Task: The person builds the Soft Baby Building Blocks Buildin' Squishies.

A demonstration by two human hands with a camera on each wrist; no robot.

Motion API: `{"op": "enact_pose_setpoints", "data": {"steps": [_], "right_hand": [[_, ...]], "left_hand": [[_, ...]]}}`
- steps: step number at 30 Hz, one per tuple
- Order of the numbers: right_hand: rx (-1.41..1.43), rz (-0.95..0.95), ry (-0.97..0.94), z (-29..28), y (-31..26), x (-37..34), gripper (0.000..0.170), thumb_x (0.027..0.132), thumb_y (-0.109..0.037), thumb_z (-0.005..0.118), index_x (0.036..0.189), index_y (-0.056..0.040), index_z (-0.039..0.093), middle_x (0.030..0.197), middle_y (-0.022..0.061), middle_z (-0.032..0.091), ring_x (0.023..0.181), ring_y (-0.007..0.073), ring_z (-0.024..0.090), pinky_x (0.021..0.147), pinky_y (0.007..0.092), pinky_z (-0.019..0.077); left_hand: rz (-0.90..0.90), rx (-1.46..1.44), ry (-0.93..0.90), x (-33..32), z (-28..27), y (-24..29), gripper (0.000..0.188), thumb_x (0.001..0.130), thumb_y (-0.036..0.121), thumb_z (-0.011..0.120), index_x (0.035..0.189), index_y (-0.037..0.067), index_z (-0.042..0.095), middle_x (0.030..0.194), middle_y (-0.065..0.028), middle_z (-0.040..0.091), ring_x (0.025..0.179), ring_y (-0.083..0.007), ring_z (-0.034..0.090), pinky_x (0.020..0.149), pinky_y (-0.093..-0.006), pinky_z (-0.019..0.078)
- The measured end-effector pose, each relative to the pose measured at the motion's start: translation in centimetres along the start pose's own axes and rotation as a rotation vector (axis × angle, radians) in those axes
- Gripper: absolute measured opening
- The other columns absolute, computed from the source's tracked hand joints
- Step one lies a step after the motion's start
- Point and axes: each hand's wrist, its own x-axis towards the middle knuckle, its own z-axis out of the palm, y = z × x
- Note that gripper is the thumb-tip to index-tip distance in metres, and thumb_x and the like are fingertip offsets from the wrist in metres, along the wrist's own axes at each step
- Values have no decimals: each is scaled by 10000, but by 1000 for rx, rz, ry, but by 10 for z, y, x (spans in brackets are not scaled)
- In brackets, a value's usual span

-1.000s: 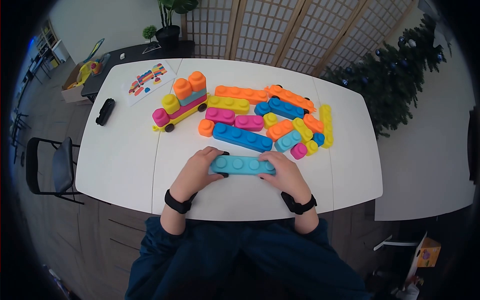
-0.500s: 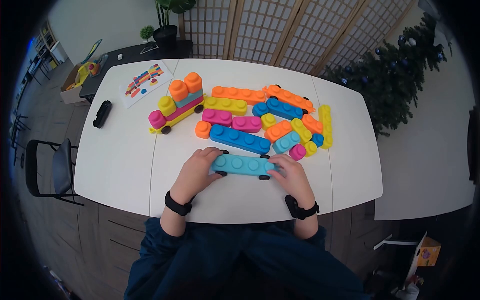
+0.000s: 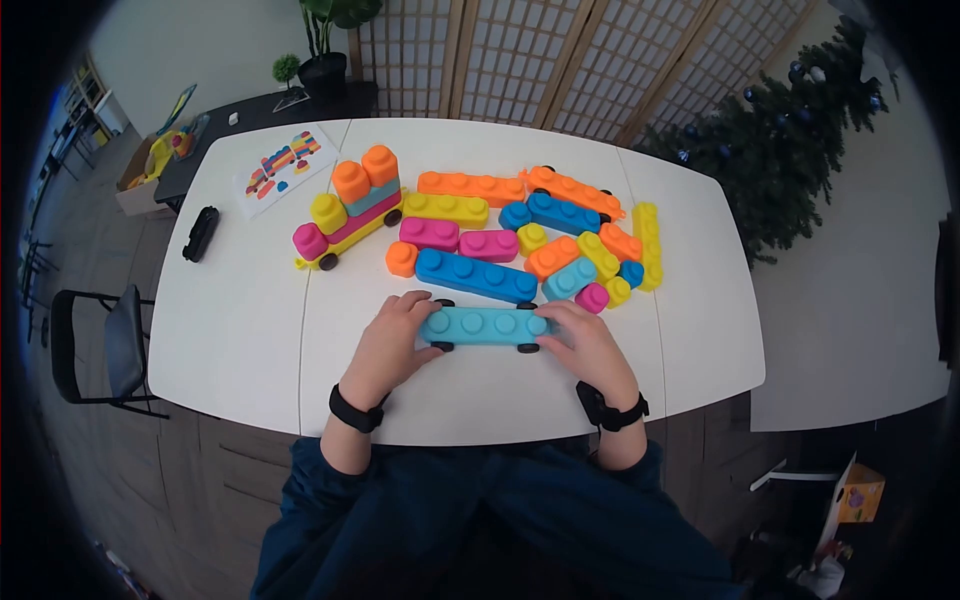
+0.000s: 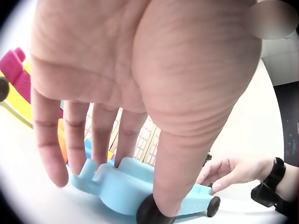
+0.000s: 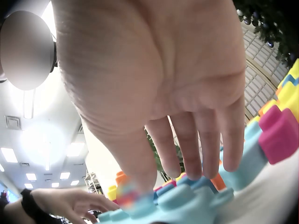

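Observation:
In the head view a light blue wheeled toy car base [image 3: 487, 326] with a row of studs lies near the table's front edge, its black wheels showing on both long sides. My left hand [image 3: 392, 338] holds its left end, thumb at the near wheel and fingers along the far side. Around the right end, my right hand [image 3: 592, 348] has its thumb on the near side and its fingers on the far side. The left wrist view shows the base's hitch end [image 4: 88, 179] under the left hand, with the thumb against a black wheel [image 4: 152, 212].
Beyond the base lie a long blue block [image 3: 475, 276], pink blocks [image 3: 429, 234] and an orange wheeled base [image 3: 572, 192]. An assembled toy vehicle [image 3: 350, 215] stands at left, near a picture sheet [image 3: 287, 168] and a black object [image 3: 201, 234].
My right hand has shifted slightly to the right, uncovering the wheels at that end of the light blue base. My left hand stays at the left end.

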Motion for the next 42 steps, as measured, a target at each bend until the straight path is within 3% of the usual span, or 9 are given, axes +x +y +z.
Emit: {"op": "enact_pose_setpoints", "data": {"steps": [5,7,16,19,23,29,34,37,42], "right_hand": [[-64,1,39,-41,-30,26,332,873,-172,760,1154,-23,662,1156,144,683,1072,349,655,909,396,536],[-198,-104,72,-52,-30,52,333,873,-180,757,1148,-15,667,1149,140,686,1061,347,658,909,404,535],[-476,-10,92,-18,43,199,302,867,-231,747,1087,-26,707,1071,171,700,1034,365,668,895,457,549],[-504,41,30,-5,55,218,303,869,-221,749,1086,-12,716,1024,188,713,996,364,673,897,433,542],[-499,17,46,0,62,224,273,862,-212,754,1049,-17,721,968,186,713,978,364,673,890,443,544],[-534,93,29,3,62,229,242,849,-165,732,1033,-18,676,1060,191,675,1031,380,661,904,471,550],[-427,26,276,-7,54,221,240,842,-157,715,1016,-5,651,1082,186,645,1012,375,657,877,470,552],[-318,13,341,-30,34,201,245,842,-171,713,1011,-6,649,1052,169,644,995,370,652,861,458,547],[-120,37,404,-54,2,132,260,827,-152,762,1023,-15,660,1015,116,665,810,243,698,752,353,569]], "left_hand": [[61,-42,35,1,0,0,636,697,118,885,1281,89,633,1350,-106,615,1170,-349,586,1052,-414,482],[78,-56,35,2,2,-3,644,698,114,881,1291,90,630,1347,-107,618,1173,-349,585,1056,-413,478],[65,-88,8,4,4,-4,586,711,88,857,1260,66,655,1272,-110,656,1056,-341,627,968,-409,528],[61,-77,31,3,7,-3,586,710,82,857,1260,65,657,1276,-111,658,1060,-343,625,969,-408,528],[56,-98,44,4,7,-3,595,707,69,857,1266,66,655,1285,-111,656,1053,-349,625,966,-412,529],[27,-133,23,9,8,-4,600,704,58,859,1267,65,652,1290,-113,656,1028,-358,629,950,-421,534],[23,-127,33,8,8,-3,595,709,55,856,1268,67,652,1291,-111,657,1025,-361,631,945,-423,535],[12,-91,1,10,8,-6,612,722,87,870,1293,78,649,1343,-120,642,1101,-344,629,837,-385,598],[87,18,-8,11,12,-12,668,711,129,888,1321,68,623,1376,-122,621,1168,-359,604,942,-401,551]]}}
